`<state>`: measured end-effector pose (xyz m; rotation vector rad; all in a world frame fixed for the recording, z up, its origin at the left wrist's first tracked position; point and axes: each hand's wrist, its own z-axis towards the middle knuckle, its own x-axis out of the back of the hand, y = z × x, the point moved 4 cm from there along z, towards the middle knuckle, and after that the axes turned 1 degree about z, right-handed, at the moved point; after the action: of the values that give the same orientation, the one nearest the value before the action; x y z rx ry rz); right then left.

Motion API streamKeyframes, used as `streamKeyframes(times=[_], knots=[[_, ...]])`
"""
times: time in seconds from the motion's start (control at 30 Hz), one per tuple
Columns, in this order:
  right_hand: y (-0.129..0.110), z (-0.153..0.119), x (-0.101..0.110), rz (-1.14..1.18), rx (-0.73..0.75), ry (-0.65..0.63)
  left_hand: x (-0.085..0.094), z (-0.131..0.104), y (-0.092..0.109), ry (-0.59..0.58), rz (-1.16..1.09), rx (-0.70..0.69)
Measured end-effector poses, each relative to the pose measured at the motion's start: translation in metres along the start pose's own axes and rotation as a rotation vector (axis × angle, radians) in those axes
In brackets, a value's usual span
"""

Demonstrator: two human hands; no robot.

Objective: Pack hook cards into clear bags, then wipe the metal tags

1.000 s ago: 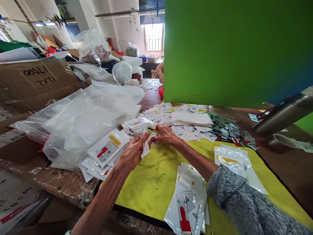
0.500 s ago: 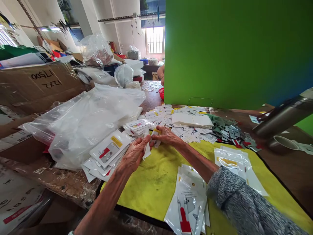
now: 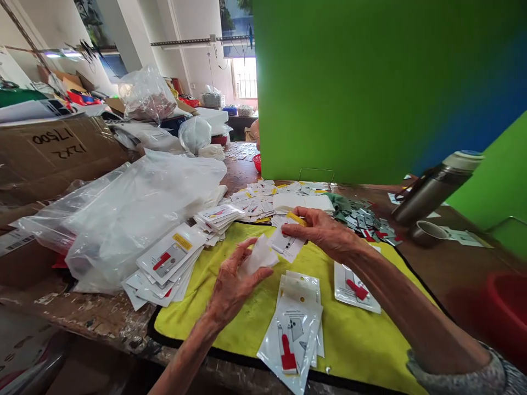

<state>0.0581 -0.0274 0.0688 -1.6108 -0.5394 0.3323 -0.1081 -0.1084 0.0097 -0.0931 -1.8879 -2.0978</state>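
My left hand [image 3: 234, 277] holds a small white translucent sheet or pouch [image 3: 259, 257] between thumb and fingers. Opposite it, my right hand [image 3: 321, 233] pinches a printed white card with a yellow strip [image 3: 287, 244], its lower left edge close to the pouch. Both hands are over a yellow cloth [image 3: 230, 307]. Below them lie packed bags with a red piece [image 3: 290, 340]; another such packet [image 3: 357, 288] lies under my right forearm. A stack of printed packets [image 3: 171, 258] rests left of my left hand, with a smaller stack [image 3: 218, 214] behind it.
Large plastic bags [image 3: 144, 203] and a cardboard box [image 3: 57, 153] crowd the left. Loose cards [image 3: 255, 200] and metal pieces [image 3: 370, 219] lie behind the cloth. A green panel [image 3: 349, 93], a flask [image 3: 436, 186], a cup [image 3: 428, 233] and a red container [image 3: 506, 312] stand further right.
The hands have moved apart and nearer the body, my right one rightward with the card. The translucent piece is now spread in my left hand. The view has turned right.
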Motion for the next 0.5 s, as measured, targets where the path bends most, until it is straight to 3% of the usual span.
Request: streamKeyframes(times=[0.2,0.3,0.5], knots=[[0.001,-0.012,-0.002,-0.278,0.116,0.054,-0.011,-0.010,0.006,-0.063,0.093,-0.128],[0.004,-0.020,-0.004,-0.377,0.150,0.168,-0.014,-0.014,0.006,-0.074,0.111,-0.146],[0.027,-0.033,-0.022,-0.358,0.136,0.416,-0.020,-0.016,0.012,-0.045,0.119,-0.183]])
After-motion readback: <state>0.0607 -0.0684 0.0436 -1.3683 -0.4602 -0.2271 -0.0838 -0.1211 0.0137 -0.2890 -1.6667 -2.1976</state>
